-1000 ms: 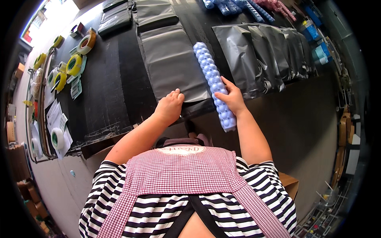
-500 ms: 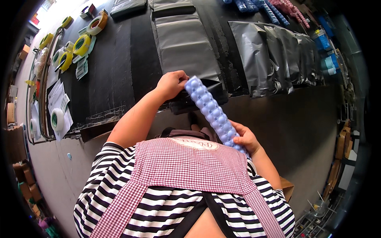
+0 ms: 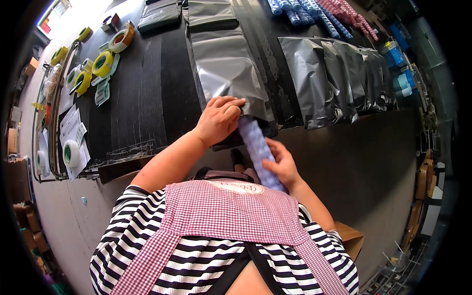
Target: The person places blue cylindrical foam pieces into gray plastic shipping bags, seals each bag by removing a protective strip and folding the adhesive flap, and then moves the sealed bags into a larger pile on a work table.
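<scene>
A lavender-blue roll with a bumpy, bubble-like surface (image 3: pixel 258 147) slants up toward the table, and its far end goes in at the near end of a grey plastic mailing bag (image 3: pixel 226 73). My right hand (image 3: pixel 284 164) is closed round the lower part of the roll. At the bag's near edge, my left hand (image 3: pixel 221 118) pinches the plastic beside the roll's far end, its fingers over the top. The bag lies lengthwise on a stack of similar bags and bulges slightly near my fingers. How deep the roll sits is hidden.
Several filled grey bags (image 3: pixel 339 81) lie at the right of the black table (image 3: pixel 147 83). Blue patterned rolls (image 3: pixel 305 11) and pink ones (image 3: pixel 351 17) are behind them. Tape rolls (image 3: pixel 102 64), papers (image 3: pixel 73 130) and labels lie at the left. An open cardboard box (image 3: pixel 349 238) stands low at the right.
The roll has moved forward, its far end passing from outside the bag into its near end. My left hand has shifted right onto the bag's edge; my right hand followed the roll.
</scene>
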A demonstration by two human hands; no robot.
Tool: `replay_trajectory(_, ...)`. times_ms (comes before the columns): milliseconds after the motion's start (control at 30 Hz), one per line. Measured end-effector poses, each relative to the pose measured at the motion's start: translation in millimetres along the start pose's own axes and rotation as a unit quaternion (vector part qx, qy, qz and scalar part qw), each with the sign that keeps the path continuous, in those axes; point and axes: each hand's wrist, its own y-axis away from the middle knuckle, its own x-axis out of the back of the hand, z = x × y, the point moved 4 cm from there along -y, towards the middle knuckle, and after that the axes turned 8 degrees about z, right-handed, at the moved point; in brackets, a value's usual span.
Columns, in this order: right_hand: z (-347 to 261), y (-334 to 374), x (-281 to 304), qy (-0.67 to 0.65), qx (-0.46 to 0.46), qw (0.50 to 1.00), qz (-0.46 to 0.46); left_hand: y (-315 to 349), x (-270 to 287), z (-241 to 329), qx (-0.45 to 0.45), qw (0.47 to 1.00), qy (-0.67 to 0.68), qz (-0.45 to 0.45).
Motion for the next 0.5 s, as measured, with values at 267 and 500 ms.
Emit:
replay_trajectory(267,2,-9,1,0.224,0.239,0.943,0.062,19,-13,-6,0.045,0.998,0.041,-0.026)
replay_trajectory(500,-26,-15,-25,0.565,0.436,0.697,-0.069,27,-11,-3,0.033,0.997,0.068,-0.024)
